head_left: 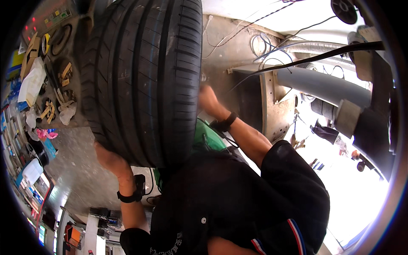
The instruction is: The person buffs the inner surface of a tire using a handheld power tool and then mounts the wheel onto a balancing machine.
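A large black tyre (142, 80) stands upright in front of me, its grooved tread facing me and a thin blue line running along it. My left hand (111, 161) is pressed to the tyre's lower left edge, its fingertips hidden against the rubber. At the opposite sidewall, my right hand (211, 103) is curled against the tyre; motion blurs it, and the sidewall hides part of its fingers. Dark straps circle both wrists, the left one carrying a small black box-shaped device (139, 187).
At the left, a cluttered bench (70, 89) holds wheel-weight-like pieces, tape and a white bag. Something green (208, 138) lies behind the tyre's lower right. A grey cylinder (325, 85) on a metal machine frame (270, 102) stands right, with cables hanging above. More tyres (323, 109) stand beyond.
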`<action>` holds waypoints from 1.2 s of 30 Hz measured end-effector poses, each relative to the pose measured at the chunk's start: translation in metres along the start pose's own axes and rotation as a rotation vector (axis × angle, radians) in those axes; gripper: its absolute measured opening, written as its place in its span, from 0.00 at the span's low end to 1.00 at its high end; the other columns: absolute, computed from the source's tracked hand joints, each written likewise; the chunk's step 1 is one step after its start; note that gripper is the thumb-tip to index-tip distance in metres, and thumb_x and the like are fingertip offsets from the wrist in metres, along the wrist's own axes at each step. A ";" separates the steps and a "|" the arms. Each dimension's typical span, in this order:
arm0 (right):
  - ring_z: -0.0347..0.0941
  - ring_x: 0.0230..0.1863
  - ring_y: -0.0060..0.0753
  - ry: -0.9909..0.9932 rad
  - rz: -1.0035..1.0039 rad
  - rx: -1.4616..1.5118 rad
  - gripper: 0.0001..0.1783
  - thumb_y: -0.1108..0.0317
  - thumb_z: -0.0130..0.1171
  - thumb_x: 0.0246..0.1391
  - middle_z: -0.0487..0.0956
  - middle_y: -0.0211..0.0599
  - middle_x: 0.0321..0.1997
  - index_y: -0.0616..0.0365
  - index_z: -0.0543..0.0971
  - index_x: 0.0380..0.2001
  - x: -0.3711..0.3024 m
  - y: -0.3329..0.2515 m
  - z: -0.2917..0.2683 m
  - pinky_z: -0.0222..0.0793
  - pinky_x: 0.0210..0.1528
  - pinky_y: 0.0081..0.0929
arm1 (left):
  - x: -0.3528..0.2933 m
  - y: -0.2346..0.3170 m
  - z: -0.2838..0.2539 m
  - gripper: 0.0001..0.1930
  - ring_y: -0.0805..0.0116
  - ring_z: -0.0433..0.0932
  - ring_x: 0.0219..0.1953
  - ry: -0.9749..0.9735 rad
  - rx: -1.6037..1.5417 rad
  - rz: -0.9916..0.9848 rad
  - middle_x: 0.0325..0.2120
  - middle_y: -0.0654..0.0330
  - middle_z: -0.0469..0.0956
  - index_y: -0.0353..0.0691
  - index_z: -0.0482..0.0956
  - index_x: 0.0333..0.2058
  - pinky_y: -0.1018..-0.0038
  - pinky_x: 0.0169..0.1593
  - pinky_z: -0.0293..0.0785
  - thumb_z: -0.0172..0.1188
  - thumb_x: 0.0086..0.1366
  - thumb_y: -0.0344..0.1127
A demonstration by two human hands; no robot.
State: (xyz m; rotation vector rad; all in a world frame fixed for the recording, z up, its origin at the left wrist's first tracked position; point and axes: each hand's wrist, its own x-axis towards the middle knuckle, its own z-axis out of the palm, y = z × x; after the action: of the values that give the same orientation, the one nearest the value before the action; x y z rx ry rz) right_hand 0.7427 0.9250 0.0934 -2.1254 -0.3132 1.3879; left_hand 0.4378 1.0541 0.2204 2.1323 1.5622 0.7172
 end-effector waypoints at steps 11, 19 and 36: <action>0.79 0.30 0.53 0.411 -0.370 -0.711 0.17 0.57 0.52 0.49 0.80 0.49 0.24 0.58 0.81 0.21 0.030 -0.045 -0.018 0.74 0.35 0.45 | -0.020 -0.012 -0.010 0.18 0.55 0.74 0.47 -0.035 0.350 -0.124 0.44 0.46 0.74 0.25 0.66 0.52 0.66 0.52 0.69 0.51 0.66 0.28; 0.77 0.50 0.51 0.390 0.009 -0.472 0.23 0.54 0.49 0.51 0.81 0.51 0.43 0.58 0.84 0.38 0.151 -0.089 -0.048 0.71 0.52 0.36 | -0.025 -0.024 -0.013 0.22 0.56 0.70 0.54 -0.021 0.329 -0.060 0.52 0.48 0.69 0.27 0.63 0.56 0.64 0.58 0.64 0.53 0.66 0.30; 0.71 0.22 0.31 -0.019 0.116 0.403 0.22 0.55 0.49 0.60 0.75 0.37 0.25 0.65 0.72 0.44 0.006 0.076 0.045 0.70 0.25 0.29 | -0.003 0.001 -0.007 0.20 0.56 0.76 0.43 -0.061 0.072 0.091 0.41 0.46 0.77 0.25 0.68 0.48 0.66 0.48 0.71 0.49 0.64 0.37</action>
State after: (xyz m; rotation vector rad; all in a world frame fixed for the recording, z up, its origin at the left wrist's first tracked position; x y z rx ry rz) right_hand 0.6967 0.8818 0.0311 -1.8197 0.0814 1.4004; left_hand 0.4337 1.0512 0.2261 2.2679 1.4887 0.6270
